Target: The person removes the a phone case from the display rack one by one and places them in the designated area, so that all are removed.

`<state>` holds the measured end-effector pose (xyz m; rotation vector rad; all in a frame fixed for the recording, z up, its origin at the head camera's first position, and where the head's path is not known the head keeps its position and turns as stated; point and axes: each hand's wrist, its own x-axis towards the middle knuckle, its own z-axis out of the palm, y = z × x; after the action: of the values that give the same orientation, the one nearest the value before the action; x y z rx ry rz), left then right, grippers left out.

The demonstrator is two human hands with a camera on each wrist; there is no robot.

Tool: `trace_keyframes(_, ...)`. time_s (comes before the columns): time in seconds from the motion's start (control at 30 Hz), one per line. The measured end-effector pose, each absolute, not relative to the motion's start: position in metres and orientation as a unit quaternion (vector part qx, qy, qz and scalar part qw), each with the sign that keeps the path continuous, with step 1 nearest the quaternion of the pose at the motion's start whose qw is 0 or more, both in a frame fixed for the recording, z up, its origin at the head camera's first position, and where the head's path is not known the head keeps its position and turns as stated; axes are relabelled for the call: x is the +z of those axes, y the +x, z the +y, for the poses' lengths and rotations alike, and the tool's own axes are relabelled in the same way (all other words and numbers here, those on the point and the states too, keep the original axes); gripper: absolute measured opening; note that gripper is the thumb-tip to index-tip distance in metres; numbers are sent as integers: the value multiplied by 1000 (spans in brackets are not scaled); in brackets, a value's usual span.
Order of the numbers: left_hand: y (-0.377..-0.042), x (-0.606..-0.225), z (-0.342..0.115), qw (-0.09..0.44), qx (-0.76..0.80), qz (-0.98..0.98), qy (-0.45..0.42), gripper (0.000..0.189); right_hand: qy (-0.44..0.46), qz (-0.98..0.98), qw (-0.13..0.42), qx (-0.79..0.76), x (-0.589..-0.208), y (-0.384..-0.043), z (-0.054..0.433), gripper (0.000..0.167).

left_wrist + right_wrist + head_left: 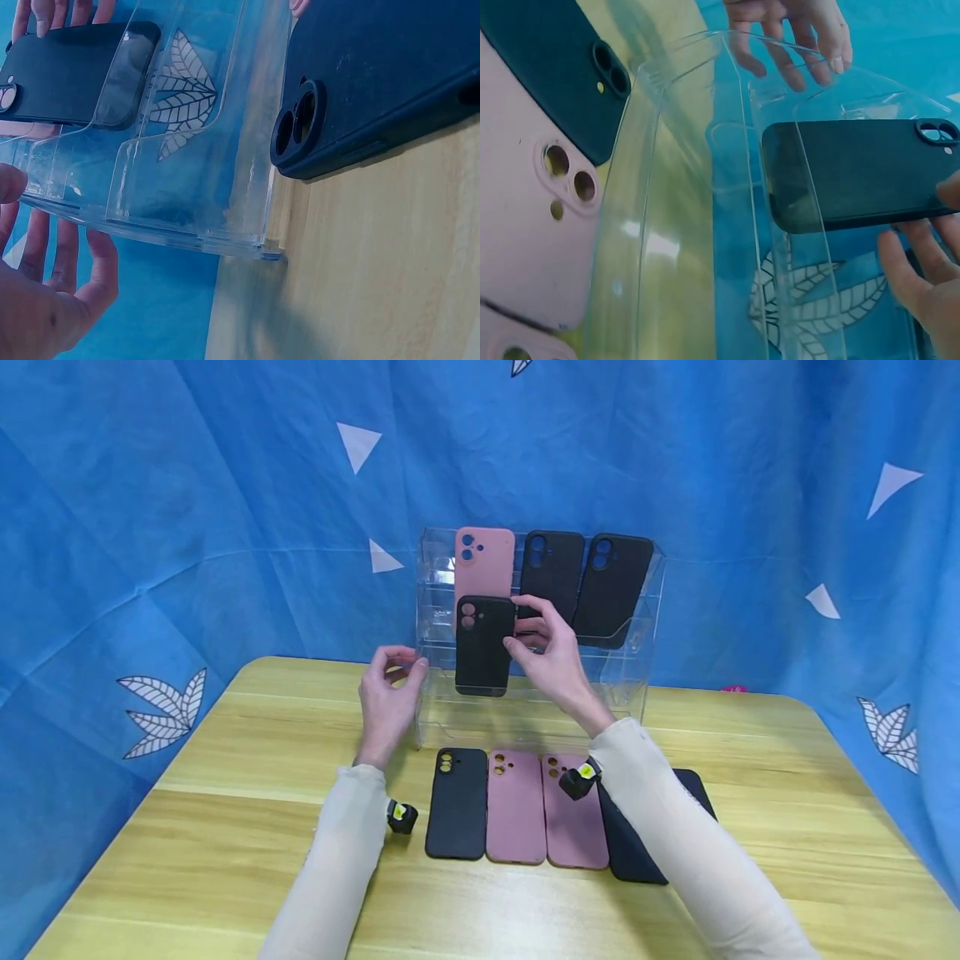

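Pinching a black rectangular phone case (483, 647) by its right edge, the right hand (551, 656) held it upright, its grip narrowed to the case's thickness. The case stood in a clear plastic tiered rack (435, 718), its bottom end behind a transparent front lip. The left hand (388, 693) was beside the rack's left side, its grip parted, fingers loosely bent and holding no case; whether it touched the plastic could not be told.

Above and behind the held case stood a pink phone case (484, 564), with two more black phone cases (551, 560) to its right, the farther one tilted. On the pale wooden bench (247, 752), in front of the rack, lay a flat black phone case (457, 804) and two pink ones (515, 810) side by side; the right sleeve (675, 827) partly covered further black.
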<state>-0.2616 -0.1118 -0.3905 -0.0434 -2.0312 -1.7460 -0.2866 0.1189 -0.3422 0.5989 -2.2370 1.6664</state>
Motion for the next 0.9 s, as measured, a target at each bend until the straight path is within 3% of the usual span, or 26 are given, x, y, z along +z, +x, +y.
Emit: trace_keyframes(0.9,-262,-391,-112,231,-634,-738,-13,21,195,-728,157,639,-322,-287,129,53)
